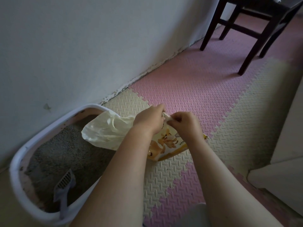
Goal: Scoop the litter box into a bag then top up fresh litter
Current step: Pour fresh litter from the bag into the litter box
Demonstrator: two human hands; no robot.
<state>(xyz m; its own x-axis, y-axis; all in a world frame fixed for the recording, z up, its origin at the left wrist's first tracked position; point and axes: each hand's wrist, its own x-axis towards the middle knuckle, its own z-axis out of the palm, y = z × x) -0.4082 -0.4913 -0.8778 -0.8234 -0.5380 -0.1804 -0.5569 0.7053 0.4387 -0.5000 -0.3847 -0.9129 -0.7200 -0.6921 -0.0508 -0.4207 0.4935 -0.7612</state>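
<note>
Left grip (148, 121) and right grip (186, 125) meet knuckle to knuckle, each pinching a small twisted white tuft that appears to be the neck of the plastic bag (105, 133). Whether they are knotting it shut or teasing it open cannot be told. That bag is thin, cream and crinkled, its slack body billowing left over the far corner of the litter box (21, 154). Just under the hands a glossy yellow litter bag (165, 145) printed with a cartoon cat lies on the foam floor mat (188, 89). The box is a rounded white plastic tub against the wall (65, 46), holding coarse grey litter (65, 149) with a slotted grey scoop (64, 185) propped in its near end. The work reads as sitting between scooping and topping up. Next, the thin film needs a firm two-handed pull without tearing, then the heavier printed sack needs opening and tipping into the box. The mat is embossed, in interlocking pink and cream tiles; a dark wooden chair (255, 30) stands well apart.
</note>
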